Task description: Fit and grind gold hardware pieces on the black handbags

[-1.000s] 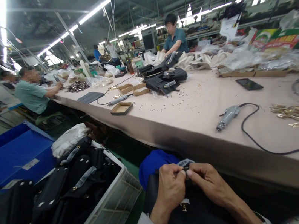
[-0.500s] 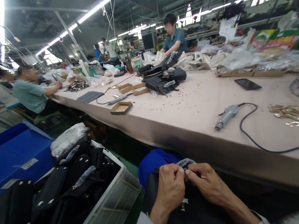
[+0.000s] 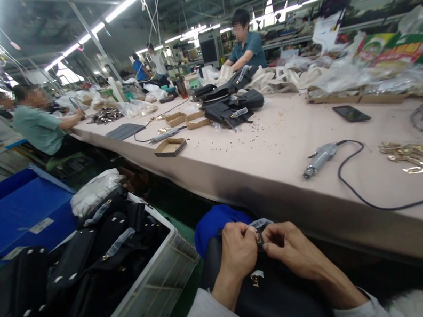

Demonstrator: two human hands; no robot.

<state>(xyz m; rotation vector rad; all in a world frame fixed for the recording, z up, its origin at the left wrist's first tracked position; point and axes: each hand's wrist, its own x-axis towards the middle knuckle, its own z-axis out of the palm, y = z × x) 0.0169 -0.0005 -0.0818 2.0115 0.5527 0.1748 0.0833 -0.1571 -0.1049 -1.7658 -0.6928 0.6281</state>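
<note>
A black bag point(image 3: 280, 304) rests on my lap, with a gold clasp point(image 3: 255, 281) on its front beside a scrap of white film. At its upper edge, a small gold buckle point(image 3: 258, 236) shows between my hands. My left hand point(image 3: 238, 251) is closed, thumb and forefinger pinching the strap at the buckle's left side. Just to the right, my right hand point(image 3: 294, 253) is curled in a pinch close to the buckle; what its fingertips hold is hidden. Clear plastic wrap point(image 3: 260, 222) covers the handle behind the fingers.
On the table point(image 3: 237, 167) lie a corded electric screwdriver point(image 3: 320, 159), a pile of gold hardware point(image 3: 407, 151), a phone point(image 3: 351, 113) and black bags point(image 3: 227, 110). A crate point(image 3: 145, 294) full of black bags stands left, near a blue bin point(image 3: 13, 213). Co-workers sit across and left.
My right hand has shifted slightly right and its fingertips have parted from my left hand, so the gold buckle shows more plainly. My left hand stays at the strap.
</note>
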